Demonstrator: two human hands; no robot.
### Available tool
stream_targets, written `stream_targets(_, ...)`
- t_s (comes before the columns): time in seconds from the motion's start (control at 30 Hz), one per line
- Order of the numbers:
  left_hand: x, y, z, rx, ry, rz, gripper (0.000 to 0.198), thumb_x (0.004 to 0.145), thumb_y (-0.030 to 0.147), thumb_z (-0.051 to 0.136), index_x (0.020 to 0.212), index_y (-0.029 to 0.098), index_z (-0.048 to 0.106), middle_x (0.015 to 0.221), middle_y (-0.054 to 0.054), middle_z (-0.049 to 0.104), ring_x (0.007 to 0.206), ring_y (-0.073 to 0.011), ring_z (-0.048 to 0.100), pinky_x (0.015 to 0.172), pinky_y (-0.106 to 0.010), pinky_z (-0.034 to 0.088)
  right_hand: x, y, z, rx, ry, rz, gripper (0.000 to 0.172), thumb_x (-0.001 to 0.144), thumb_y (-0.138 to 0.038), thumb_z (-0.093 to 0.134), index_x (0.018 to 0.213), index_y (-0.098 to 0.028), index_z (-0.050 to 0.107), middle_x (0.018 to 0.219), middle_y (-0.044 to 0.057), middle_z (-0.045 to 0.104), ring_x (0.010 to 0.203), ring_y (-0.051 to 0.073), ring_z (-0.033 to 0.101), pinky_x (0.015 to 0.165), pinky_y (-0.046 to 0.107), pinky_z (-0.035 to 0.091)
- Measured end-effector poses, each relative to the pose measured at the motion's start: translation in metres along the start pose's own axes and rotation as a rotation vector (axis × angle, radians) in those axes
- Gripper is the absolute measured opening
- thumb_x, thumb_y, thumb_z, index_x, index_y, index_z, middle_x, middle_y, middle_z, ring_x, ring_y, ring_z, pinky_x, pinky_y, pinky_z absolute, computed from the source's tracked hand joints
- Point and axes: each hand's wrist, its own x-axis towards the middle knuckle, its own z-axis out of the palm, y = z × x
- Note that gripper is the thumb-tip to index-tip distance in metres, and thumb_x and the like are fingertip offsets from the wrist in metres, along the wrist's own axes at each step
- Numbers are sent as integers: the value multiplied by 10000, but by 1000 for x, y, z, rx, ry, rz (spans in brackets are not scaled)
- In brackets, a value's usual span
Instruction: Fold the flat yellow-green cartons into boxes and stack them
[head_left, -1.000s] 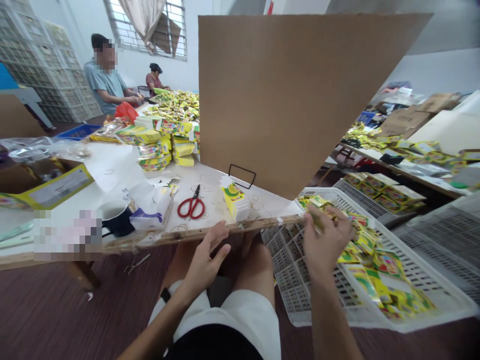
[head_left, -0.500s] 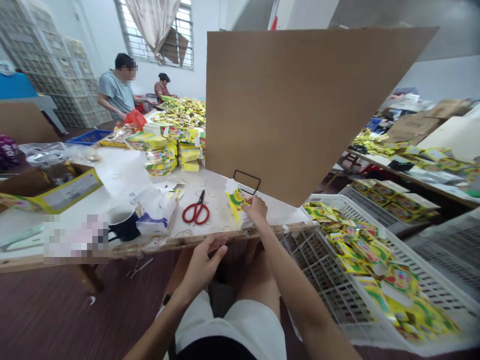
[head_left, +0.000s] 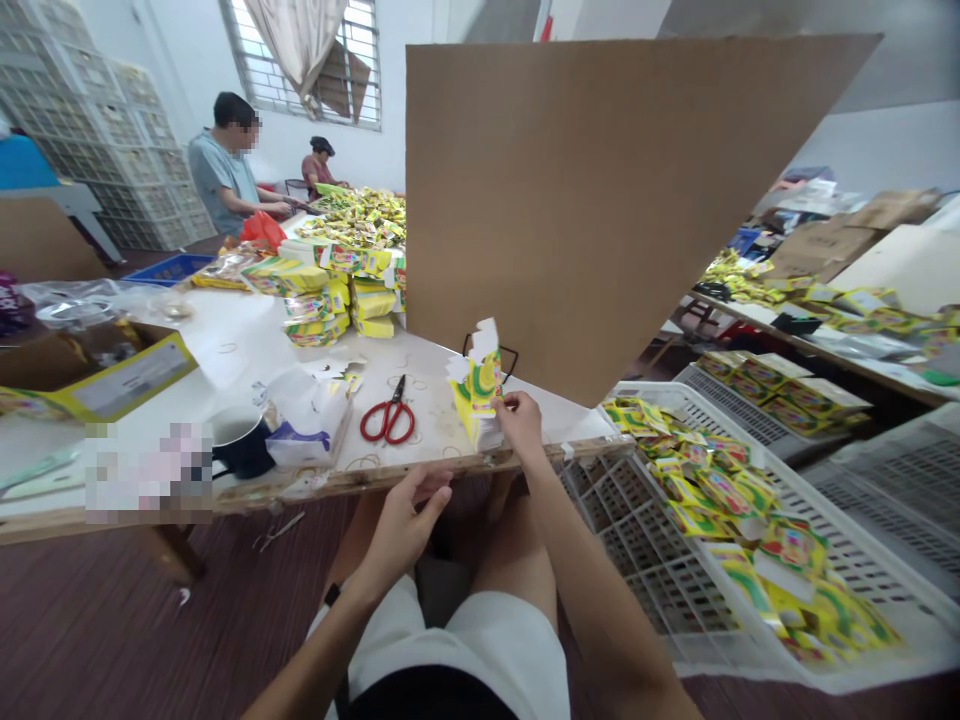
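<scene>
My right hand (head_left: 520,424) pinches the edge of a flat yellow and green carton (head_left: 486,372), whose white flaps point up. This carton is lifted at the front of a stack of flat cartons (head_left: 466,415) near the table's front edge. Below that edge, over my lap, my left hand (head_left: 417,515) holds nothing, its thumb and fingers apart. Red-handled scissors (head_left: 388,420) lie on the table to the left of the stack.
A brown cardboard sheet (head_left: 585,220) stands behind the stack. At right is a white crate (head_left: 772,560) of yellow cartons. A dark mug (head_left: 244,445) and an open box (head_left: 112,370) sit on the left. Two people (head_left: 225,175) work farther back.
My right hand has raised one carton from the stack, so it now stands more upright. My left hand has stayed nearly in place.
</scene>
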Motion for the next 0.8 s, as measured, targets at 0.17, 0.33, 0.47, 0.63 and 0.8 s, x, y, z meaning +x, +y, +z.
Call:
stream_targets(0.17, 3, -1, -1, -348, 13, -84, 457, 777, 420, 666, 1142, 150, 607, 1095, -115, 699, 1048, -254, 638, 957, -413, 481, -85, -5, -15, 351, -216, 75, 400, 645, -531, 677, 809, -184, 564, 751, 38, 667, 685, 176, 617, 626, 299, 484)
stream_targets(0.33, -3, -1, 2, -626, -54, -210, 512, 753, 481, 676, 1130, 137, 633, 1147, -150, 680, 1111, -303, 605, 947, -421, 488, -147, -2, -12, 707, -410, 324, 368, 593, -432, 802, 784, -179, 616, 683, 16, 664, 603, 148, 616, 570, 267, 483)
stream_targets(0.47, -6, 6, 3, -665, -171, -189, 574, 735, 492, 688, 1193, 155, 610, 1216, -162, 643, 1157, -320, 573, 952, -428, 481, -156, -2, -11, 913, -455, 463, 314, 585, -345, 833, 776, -182, 644, 716, 12, 668, 624, 144, 617, 572, 253, 477)
stream_targets(0.63, -7, 11, 5, -667, -147, -126, 572, 745, 451, 692, 1247, 204, 570, 1260, -127, 623, 1202, -288, 543, 1018, -407, 429, -158, -5, -10, 935, -389, 468, 281, 590, -328, 829, 758, -185, 656, 690, 6, 662, 632, 155, 618, 604, 275, 494)
stream_targets(0.8, -8, 7, 8, -637, -182, -39, 612, 671, 498, 741, 1189, 197, 615, 1279, -132, 606, 1208, -317, 531, 993, -422, 449, -162, 0, -6, 936, -261, 424, 329, 603, -376, 814, 822, -192, 652, 746, 27, 686, 681, 186, 633, 604, 301, 502)
